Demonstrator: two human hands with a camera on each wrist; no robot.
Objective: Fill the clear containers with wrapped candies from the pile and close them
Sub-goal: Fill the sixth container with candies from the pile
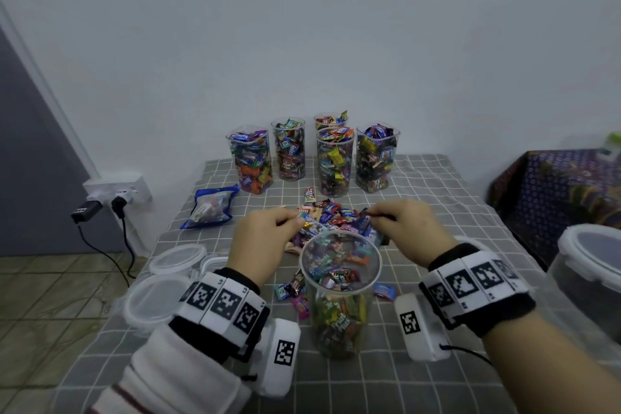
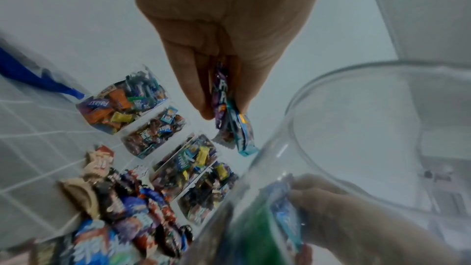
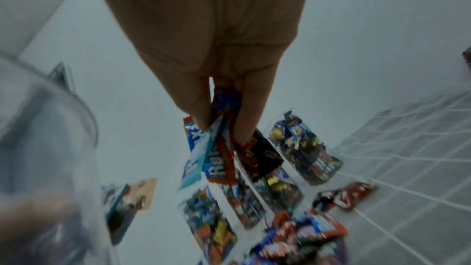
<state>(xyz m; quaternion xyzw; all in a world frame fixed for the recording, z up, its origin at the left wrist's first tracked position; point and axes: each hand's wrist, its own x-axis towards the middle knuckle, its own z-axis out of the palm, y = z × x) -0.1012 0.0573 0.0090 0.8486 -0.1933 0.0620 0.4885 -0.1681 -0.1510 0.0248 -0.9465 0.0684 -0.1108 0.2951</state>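
A clear round container (image 1: 339, 296), open and partly filled with candies, stands on the table in front of me. Behind it lies the pile of wrapped candies (image 1: 331, 215). My left hand (image 1: 268, 235) hovers left of the container's rim and pinches a few wrapped candies (image 2: 229, 120). My right hand (image 1: 403, 228) hovers at the rim's right and pinches several wrapped candies (image 3: 216, 152). Several filled clear containers (image 1: 312, 158) without lids stand at the back of the table.
Several clear lids (image 1: 168, 279) lie stacked at the table's left edge. A blue-edged candy bag (image 1: 210, 208) lies left of the pile. A large lidded tub (image 1: 591, 276) stands at the right. A few loose candies (image 1: 292, 289) lie by the container's base.
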